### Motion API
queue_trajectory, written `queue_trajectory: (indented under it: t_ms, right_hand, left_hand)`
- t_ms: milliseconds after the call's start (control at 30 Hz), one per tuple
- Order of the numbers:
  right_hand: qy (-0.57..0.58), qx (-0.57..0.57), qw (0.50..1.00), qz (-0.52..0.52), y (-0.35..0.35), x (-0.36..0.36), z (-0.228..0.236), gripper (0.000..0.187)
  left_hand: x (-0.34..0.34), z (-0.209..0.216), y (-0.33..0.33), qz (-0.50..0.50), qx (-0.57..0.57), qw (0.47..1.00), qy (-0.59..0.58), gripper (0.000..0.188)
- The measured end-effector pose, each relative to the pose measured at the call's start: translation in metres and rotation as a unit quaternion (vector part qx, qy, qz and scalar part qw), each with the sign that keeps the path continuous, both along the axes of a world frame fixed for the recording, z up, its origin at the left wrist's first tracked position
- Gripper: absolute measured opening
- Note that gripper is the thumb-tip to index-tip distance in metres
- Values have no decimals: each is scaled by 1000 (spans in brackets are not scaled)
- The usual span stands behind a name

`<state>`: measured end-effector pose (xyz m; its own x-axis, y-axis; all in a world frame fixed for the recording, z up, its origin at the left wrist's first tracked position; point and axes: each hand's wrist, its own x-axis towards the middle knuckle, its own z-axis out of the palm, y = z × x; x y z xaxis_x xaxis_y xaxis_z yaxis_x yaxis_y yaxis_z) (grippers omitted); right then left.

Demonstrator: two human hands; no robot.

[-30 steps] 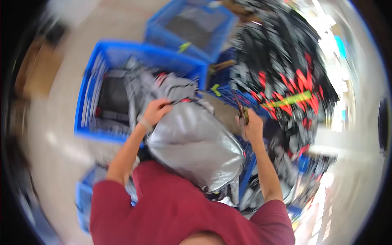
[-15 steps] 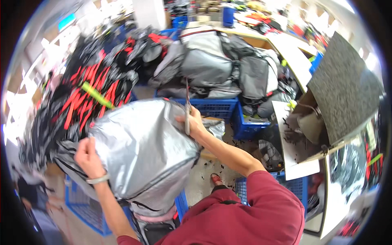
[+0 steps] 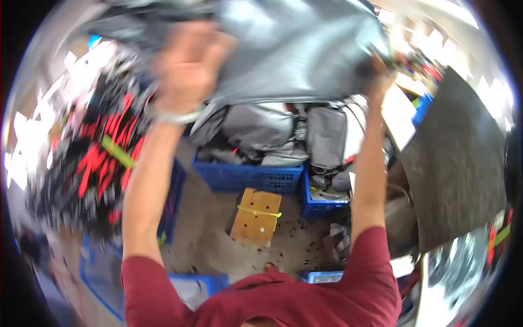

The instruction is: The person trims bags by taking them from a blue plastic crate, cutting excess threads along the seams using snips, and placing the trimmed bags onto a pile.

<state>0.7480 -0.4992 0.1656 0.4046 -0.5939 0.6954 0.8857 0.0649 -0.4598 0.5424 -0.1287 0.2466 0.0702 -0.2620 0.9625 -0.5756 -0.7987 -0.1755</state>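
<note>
A big silver bag (image 3: 294,60) is up high, with one of my hands at each side.
On my left, black straps (image 3: 103,163) with red tips sit in a heap, and a yellow-green band (image 3: 117,151) goes across them, maybe to keep them bunched. My left hand (image 3: 190,65) is by the bag's left part, too blurry to tell if it grips. Next, gray bags (image 3: 259,125) stick up above the front edge of a blue crate (image 3: 250,177), maybe because they are too puffy to fit flat. Near that edge, brown cardboard (image 3: 257,226) lies on the floor (image 3: 207,229) with a yellow tie (image 3: 256,211) across it. The silver bag's bottom edge hides the gray bags' tops. My right hand (image 3: 379,76) is at its lower right corner; I can't tell if it's closed. My hands are far apart, I think because the bag is wide and floppy.
</note>
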Motion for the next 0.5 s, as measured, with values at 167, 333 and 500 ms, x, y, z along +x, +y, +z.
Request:
queue_trajectory:
  t_ms: [167,333,500]
  right_hand:
    - [236,-389,851,-261,-9,-20,-140,42]
    - [198,-425,882,-34,125,-96,-219,25]
    - [207,-543,794,179,308,-186,-243,24]
  left_hand:
    - [12,-238,64,78,-123,883,446,55]
    - [-154,-497,107,179,-463,640,587,23]
    - [-436,-659,135,277,-823,287,404,11]
